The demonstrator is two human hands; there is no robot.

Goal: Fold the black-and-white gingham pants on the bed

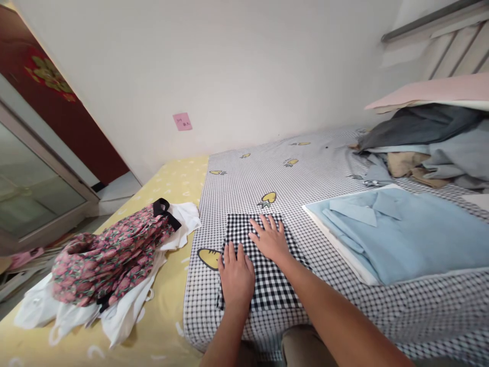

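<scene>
A folded black-and-white checked cloth [244,229] lies flat on the checked bed sheet [328,168] near the bed's front edge. My left hand [236,275] rests palm down on the cloth's near left part, fingers together. My right hand [270,237] presses flat on its far middle, fingers spread. Neither hand grips anything.
A folded light blue shirt [405,232] lies to the right on a white layer. A heap of grey and tan clothes [428,148] sits at the far right. On the yellow sheet [171,178] to the left lie a floral garment [110,255] and white clothes [122,313].
</scene>
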